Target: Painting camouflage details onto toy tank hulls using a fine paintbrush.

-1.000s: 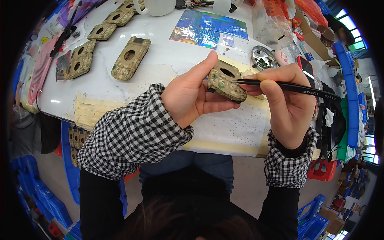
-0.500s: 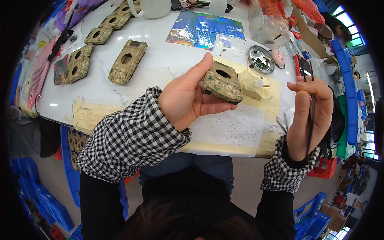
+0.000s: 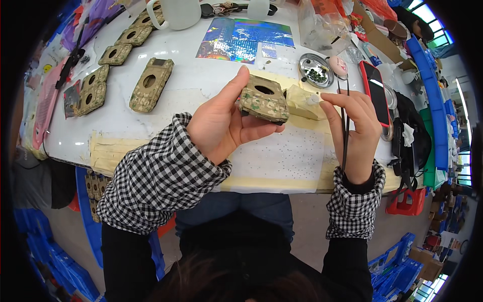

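My left hand (image 3: 217, 123) holds a camouflage-painted toy tank hull (image 3: 261, 103) over the table, its round hole facing up. The thumb lies along its left side, with the fingers beneath. My right hand (image 3: 358, 126) is closed around long black tweezers (image 3: 345, 133), which lie along the palm. Its thumb and forefinger reach a small whitish cap (image 3: 313, 99) on a block wrapped in yellowish tape (image 3: 298, 104). Whether they grip that cap is hard to tell. Under the hands lies a white sheet (image 3: 276, 158) dotted with tiny dark specks.
Several more camouflage hulls (image 3: 152, 85) stand at the left. Behind are shiny holographic sheets (image 3: 241, 40) and a white mug (image 3: 183, 15). A round metal dish (image 3: 316, 70) with small dark green parts and a red-edged phone (image 3: 373, 90) sit at the right.
My right hand has moved left and away from me, bringing its fingertips to the taped block. My left hand still holds the hull. The whole view has shifted slightly.
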`<move>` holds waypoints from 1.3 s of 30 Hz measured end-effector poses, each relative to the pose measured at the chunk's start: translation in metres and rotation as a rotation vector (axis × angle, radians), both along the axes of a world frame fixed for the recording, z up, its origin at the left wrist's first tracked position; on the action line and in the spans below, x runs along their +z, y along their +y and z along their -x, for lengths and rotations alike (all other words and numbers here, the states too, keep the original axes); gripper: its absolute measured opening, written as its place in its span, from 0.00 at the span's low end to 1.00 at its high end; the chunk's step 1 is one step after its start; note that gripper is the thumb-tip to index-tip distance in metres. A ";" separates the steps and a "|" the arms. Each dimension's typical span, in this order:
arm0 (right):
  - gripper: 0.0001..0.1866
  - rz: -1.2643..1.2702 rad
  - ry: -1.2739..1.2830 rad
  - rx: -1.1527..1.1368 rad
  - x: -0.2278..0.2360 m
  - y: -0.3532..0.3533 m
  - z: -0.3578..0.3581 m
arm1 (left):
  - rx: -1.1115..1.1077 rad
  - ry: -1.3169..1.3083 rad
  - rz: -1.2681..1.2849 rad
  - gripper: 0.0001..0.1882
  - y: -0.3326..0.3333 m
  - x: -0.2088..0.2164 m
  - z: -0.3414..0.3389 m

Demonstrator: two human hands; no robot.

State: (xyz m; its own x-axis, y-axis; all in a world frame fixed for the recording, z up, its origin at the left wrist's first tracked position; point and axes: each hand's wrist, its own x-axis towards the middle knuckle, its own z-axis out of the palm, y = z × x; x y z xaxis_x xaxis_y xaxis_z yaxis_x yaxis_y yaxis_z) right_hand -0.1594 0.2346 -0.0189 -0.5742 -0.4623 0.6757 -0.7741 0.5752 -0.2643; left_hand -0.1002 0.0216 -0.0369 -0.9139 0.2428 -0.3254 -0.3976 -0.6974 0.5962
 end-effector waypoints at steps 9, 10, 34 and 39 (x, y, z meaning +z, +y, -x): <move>0.08 0.302 -0.151 0.216 0.021 -0.020 -0.022 | -0.018 0.011 0.022 0.30 0.001 0.000 -0.002; 0.08 0.332 -0.211 0.253 0.018 -0.022 -0.019 | -0.021 0.011 0.021 0.30 0.001 0.000 -0.002; 0.04 0.472 -0.593 0.395 0.005 -0.033 -0.019 | -0.046 0.013 0.040 0.31 0.001 0.000 -0.002; 0.05 0.583 -0.645 0.393 0.006 -0.034 -0.021 | -0.039 0.010 0.034 0.31 0.002 0.002 -0.002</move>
State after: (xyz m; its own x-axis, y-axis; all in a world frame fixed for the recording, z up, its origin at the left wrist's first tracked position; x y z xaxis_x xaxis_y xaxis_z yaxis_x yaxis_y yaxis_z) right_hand -0.1380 0.2011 -0.0131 -0.7918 -0.3921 0.4684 -0.4893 -0.0519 -0.8706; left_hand -0.0983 0.0237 -0.0345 -0.9072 0.2671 -0.3250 -0.4179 -0.6608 0.6234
